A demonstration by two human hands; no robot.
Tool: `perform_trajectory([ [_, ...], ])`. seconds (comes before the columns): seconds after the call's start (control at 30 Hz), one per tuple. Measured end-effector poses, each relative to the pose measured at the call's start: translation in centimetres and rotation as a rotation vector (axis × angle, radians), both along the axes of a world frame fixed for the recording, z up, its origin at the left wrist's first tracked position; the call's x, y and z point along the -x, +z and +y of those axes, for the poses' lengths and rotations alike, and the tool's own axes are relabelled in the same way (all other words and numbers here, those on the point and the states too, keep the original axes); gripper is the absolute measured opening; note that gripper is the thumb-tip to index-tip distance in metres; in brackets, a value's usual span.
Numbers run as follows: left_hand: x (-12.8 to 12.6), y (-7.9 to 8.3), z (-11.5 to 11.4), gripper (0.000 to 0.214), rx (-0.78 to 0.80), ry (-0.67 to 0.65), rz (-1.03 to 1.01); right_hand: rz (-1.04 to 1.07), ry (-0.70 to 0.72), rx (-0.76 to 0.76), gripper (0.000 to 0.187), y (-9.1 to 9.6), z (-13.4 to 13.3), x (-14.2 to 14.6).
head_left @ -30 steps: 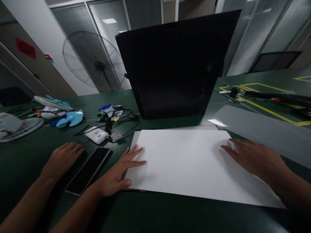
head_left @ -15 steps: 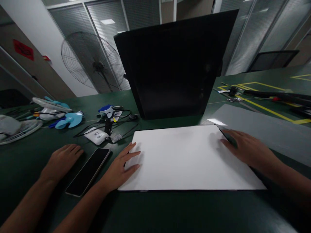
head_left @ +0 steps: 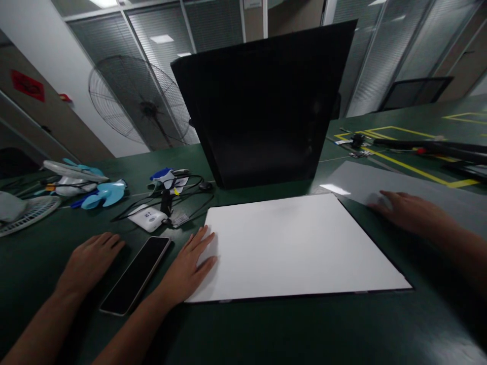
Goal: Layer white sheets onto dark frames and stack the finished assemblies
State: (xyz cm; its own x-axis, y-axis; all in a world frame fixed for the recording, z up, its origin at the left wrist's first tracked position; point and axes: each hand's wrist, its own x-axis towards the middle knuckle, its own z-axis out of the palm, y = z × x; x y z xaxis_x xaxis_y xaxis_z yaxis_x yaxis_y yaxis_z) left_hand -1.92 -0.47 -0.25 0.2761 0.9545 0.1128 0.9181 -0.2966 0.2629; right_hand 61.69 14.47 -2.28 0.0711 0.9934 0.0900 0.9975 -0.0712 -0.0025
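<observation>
A flat white board [head_left: 297, 248] with a thin dark edge lies in front of me on the green table. My left hand [head_left: 186, 268] rests on its left edge, fingers spread, with the thumb and fingertips over the white surface. To the right of the board, apart from it, is my right hand [head_left: 413, 215]. It is open, holds nothing and is over the near edge of a smooth grey sheet [head_left: 357, 177]; whether it touches the sheet I cannot tell. A phone [head_left: 137, 274] with a dark screen lies just left of my left hand.
Another person's hand [head_left: 89, 258] rests left of the phone. Behind the board stands a large black panel [head_left: 262, 111]. A white device [head_left: 147, 218] with cables and blue fan blades [head_left: 106, 195] lie at the left. Black equipment [head_left: 426, 146] lies by yellow tape at the right.
My right hand has let go of the board's right edge and moved right, over the grey sheet. My left hand stays on the board. The view has shifted slightly.
</observation>
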Motion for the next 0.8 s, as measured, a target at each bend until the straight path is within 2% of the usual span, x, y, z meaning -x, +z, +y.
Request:
perform_trajectory([
  [0.07, 0.1, -0.2, 0.0, 0.063, -0.015, -0.018, 0.014, 0.004, 0.012, 0.018, 0.090, 0.1, -0.3, 0.6],
  [0.4, 0.0, -0.1, -0.1, 0.064, 0.004, -0.013, 0.063, -0.037, -0.036, 0.014, 0.079, 1.3, -1.7, 3.7],
  [0.53, -0.2, 0.2, -0.2, 0.064, 0.005, -0.015, 0.067, -0.039, -0.085, -0.001, 0.068, 2.8, -2.4, 4.5],
  [0.7, -0.2, 0.5, -0.3, 0.064, 0.006, -0.012, 0.055, -0.091, -0.186, -0.117, 0.081, 5.6, -4.2, 6.3],
  [0.8, -0.2, 0.5, -0.4, 0.065, 0.006, -0.015, 0.043, -0.106, -0.026, -0.198, 0.079, 6.0, -5.9, 9.2],
])
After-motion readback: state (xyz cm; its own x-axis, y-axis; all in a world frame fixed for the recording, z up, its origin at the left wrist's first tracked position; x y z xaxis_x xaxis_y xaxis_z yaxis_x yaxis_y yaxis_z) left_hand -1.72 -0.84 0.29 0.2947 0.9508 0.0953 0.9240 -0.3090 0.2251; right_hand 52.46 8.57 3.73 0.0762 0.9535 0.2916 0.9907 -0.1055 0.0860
